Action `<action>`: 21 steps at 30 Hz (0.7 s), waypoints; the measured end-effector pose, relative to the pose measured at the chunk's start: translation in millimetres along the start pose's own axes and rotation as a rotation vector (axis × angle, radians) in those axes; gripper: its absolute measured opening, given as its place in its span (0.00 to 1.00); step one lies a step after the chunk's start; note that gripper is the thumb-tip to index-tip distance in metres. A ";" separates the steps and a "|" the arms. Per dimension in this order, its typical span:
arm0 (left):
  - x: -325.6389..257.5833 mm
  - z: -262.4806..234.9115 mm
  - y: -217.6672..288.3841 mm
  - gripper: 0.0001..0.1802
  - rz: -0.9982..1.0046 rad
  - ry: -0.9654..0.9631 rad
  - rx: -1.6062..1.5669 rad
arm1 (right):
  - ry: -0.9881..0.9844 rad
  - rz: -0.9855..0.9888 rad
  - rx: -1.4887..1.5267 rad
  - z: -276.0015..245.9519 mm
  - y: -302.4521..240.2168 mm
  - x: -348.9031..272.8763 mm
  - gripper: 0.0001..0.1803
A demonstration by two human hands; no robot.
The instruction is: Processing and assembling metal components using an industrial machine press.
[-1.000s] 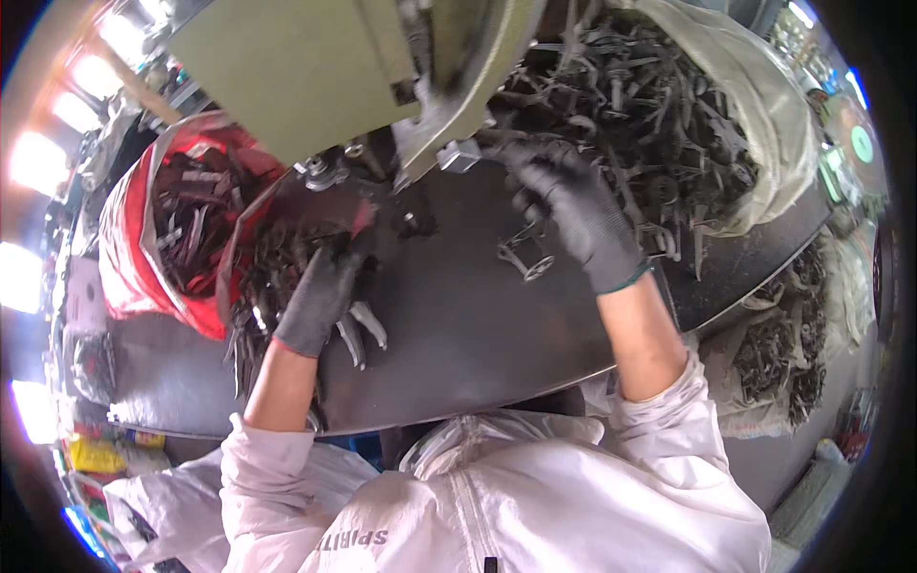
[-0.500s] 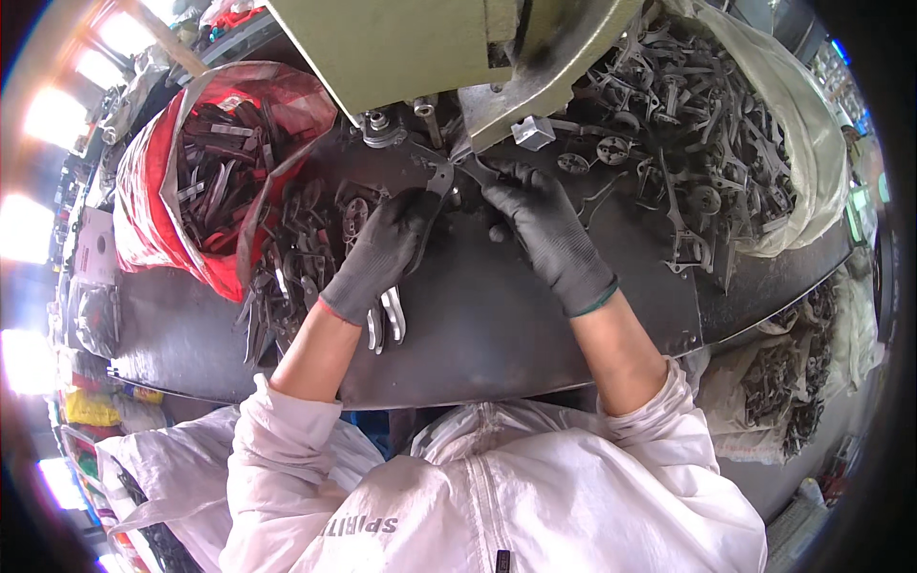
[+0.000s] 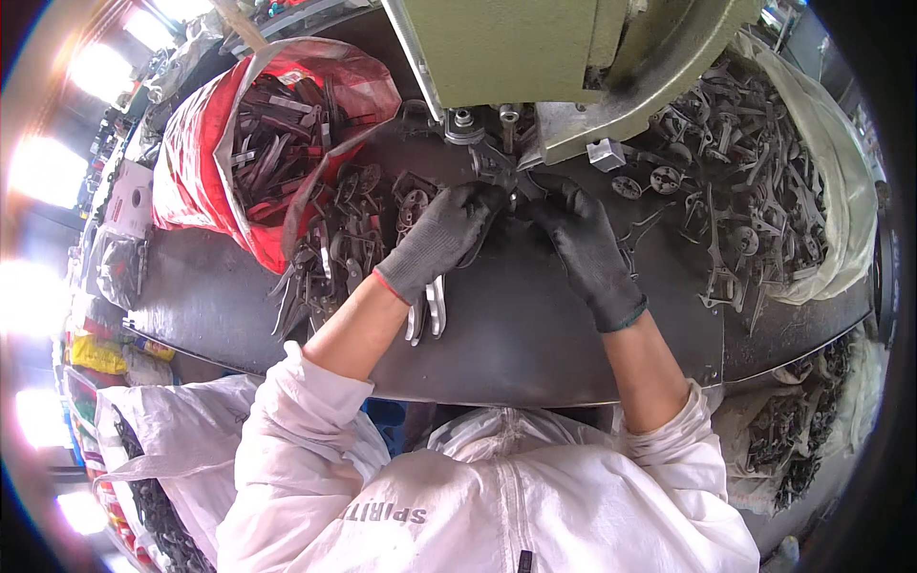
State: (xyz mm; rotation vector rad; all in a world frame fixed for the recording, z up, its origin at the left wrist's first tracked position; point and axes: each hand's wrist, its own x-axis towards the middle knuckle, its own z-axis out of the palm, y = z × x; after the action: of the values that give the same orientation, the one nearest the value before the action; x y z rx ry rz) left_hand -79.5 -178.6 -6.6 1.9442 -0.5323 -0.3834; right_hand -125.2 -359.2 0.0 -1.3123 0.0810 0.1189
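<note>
Grey gloves (image 3: 441, 234), olive-green machine (image 3: 535, 48), red sack (image 3: 205, 143), white jacket (image 3: 458, 497), seemingly dark grey metal parts (image 3: 726, 201).

Dark steel worktable (image 3: 535, 353) under glaring windows (image 3: 38, 162) at left.
</note>
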 end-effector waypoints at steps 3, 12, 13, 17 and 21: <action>4.2 -2.3 -4.3 0.16 -0.075 -0.068 0.031 | 0.016 -0.009 -0.123 -12.9 20.8 9.8 0.19; 13.9 -3.6 -42.1 0.15 -0.070 -0.126 0.338 | -0.005 -0.009 -0.264 -3.8 32.5 13.3 0.17; 10.7 -1.9 -23.4 0.15 -0.118 0.007 0.528 | -0.002 0.079 -0.168 -1.8 28.7 10.6 0.16; 3.8 -41.1 53.5 0.14 -0.068 0.128 0.766 | 0.077 0.119 0.010 -10.1 29.8 4.6 0.15; -9.9 -158.6 -5.8 0.13 0.146 0.521 1.077 | 0.066 0.119 0.004 1.1 26.9 1.8 0.16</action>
State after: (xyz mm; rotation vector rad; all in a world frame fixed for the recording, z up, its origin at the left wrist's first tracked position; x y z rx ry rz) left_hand -9.3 -49.3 53.8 2.8500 -0.5752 0.6420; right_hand -127.0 -351.4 -25.8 -1.3072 0.2159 0.1769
